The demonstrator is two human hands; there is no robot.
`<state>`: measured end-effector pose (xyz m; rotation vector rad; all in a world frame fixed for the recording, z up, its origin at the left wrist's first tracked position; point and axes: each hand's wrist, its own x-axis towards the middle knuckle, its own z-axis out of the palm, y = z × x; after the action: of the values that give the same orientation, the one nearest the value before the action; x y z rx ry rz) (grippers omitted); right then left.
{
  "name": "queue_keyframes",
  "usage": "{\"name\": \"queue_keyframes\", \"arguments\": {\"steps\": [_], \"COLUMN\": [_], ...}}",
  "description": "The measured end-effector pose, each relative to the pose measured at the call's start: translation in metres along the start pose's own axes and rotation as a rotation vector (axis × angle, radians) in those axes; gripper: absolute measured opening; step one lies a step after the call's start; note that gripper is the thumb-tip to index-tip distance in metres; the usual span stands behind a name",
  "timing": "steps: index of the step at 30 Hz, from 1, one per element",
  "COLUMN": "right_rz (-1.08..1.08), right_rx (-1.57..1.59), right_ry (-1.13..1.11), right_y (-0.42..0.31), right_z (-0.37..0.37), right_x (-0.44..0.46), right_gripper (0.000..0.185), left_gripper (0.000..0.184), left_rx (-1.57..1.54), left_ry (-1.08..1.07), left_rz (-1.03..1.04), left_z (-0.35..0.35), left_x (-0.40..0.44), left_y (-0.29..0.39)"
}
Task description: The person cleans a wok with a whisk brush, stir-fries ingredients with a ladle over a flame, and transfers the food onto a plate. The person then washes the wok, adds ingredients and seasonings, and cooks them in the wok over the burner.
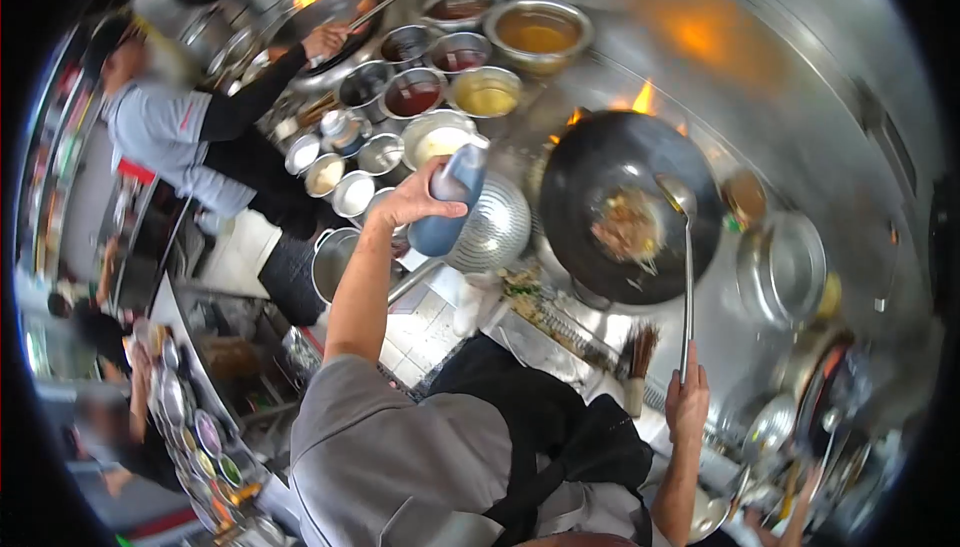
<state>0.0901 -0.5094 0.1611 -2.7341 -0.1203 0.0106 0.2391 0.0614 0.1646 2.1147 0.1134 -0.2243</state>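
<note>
My left hand (418,199) is wrapped round a squeeze bottle (440,234) of dark liquid, held tilted above a perforated metal strainer (500,232). To its right, a black wok (575,182) sits over a burner with flames behind it. Sliced meat with pale strands (625,227) lies in the bottom of the wok. My right hand (687,397) grips the long handle of a metal ladle (688,287). The ladle's bowl is inside the wok, near its right side, apart from the food.
Several metal pots of sauces and liquids (413,94) stand at the back left, with a large bowl of amber liquid (538,37). A bamboo brush (640,352) stands by the front ledge. A metal basin (782,269) is at right. A co-worker (180,132) handles another wok at left.
</note>
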Motion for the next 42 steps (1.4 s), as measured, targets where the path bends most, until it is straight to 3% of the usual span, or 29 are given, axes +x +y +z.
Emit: {"name": "queue_keyframes", "arguments": {"steps": [4,8,14,18,25,35,42], "right_rz": [-0.103,0.036,-0.121,-0.203,-0.171,0.029,-0.025], "right_rx": [0.301,0.818,0.943,0.823,0.606,1.03,0.994], "right_ry": [-0.037,-0.303,-0.457,-0.475,-0.52,-0.669,-0.59], "right_y": [-0.095,-0.213,-0.408,-0.477,-0.532,-0.544,-0.536], "right_z": [0.042,0.104,0.17,0.227,0.27,0.265,0.282], "right_x": [0.103,0.211,0.34,0.407,0.446,0.444,0.431], "right_gripper": [0.058,0.06,0.067,0.066,0.067,0.073,0.068], "left_gripper": [0.116,0.114,0.11,0.09,0.082,0.071,0.072], "left_rx": [-0.169,-0.038,-0.183,-0.009,-0.085,-0.093,-0.071], "left_ry": [0.512,0.925,1.028,1.199,0.961,1.201,1.283], "left_rz": [0.084,0.106,0.068,0.082,-0.059,0.027,0.015], "left_z": [-0.059,-0.095,-0.093,-0.055,-0.002,-0.115,-0.144], "left_x": [-0.004,0.033,0.083,0.068,-0.024,0.001,0.019], "left_y": [-0.067,-0.129,-0.183,-0.209,-0.193,-0.209,-0.214]}}
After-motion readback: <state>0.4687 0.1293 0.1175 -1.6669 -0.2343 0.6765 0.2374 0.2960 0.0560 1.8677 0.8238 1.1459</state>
